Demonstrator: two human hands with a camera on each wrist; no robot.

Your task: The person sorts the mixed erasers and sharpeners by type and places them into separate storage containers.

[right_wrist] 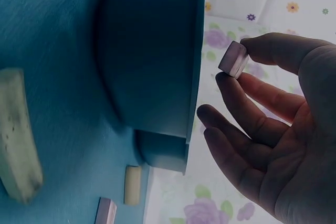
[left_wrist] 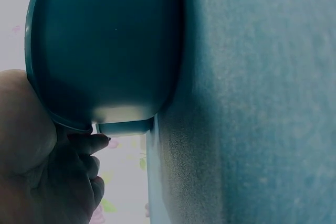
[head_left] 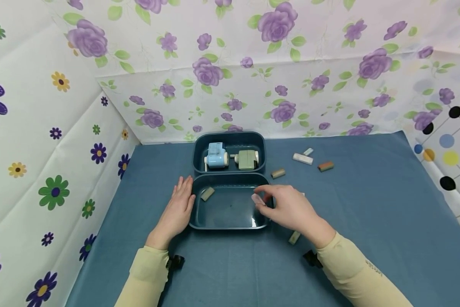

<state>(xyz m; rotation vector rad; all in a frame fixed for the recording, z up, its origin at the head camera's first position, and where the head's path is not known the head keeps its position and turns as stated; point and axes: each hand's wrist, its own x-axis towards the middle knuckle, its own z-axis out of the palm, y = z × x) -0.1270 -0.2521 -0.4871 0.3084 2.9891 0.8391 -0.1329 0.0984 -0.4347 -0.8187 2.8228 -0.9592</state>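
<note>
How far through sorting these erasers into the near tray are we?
One eraser already lies in the near tray, and two sharpeners sit in the far tray. In hand: the right hand pinches a pale eraser above the tray's right rim, while the left hand rests against its left side. Left: loose erasers on the cloth, plus one by the right wrist.

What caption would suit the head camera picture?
Right hand pinches a small pale pink eraser over the dark blue plastic tray, while the left hand rests against its side.
</note>
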